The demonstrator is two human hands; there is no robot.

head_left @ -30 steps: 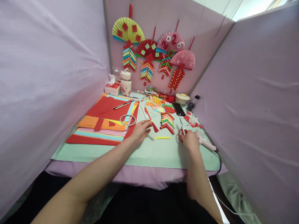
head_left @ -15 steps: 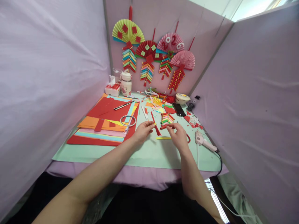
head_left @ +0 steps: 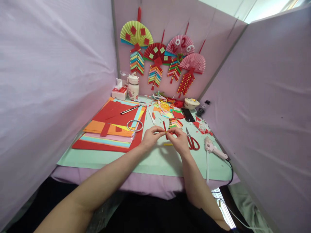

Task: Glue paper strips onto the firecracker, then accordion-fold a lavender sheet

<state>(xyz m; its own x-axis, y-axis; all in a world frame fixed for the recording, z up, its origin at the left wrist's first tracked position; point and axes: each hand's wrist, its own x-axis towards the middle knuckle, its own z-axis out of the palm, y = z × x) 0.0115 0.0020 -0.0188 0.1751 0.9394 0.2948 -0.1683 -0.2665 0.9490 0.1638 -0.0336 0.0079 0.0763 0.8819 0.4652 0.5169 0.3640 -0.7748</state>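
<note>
the left hand [head_left: 151, 138] and right hand [head_left: 179, 141] have their fingers [head_left: 158, 129] pinched closed on the tassel [head_left: 164, 125], between them over the counter [head_left: 145, 164]. scissors [head_left: 189, 137] lie near the right hand.

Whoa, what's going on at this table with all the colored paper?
A person is pinching a thin red paper piece with the fingertips of both hands, the left hand and the right hand close together over the table. Just beyond the hands lies a row of little colored paper rolls. Scissors and a glue gun lie to the right, and colored sheets to the left. Four paper fans hang at the back.
</note>
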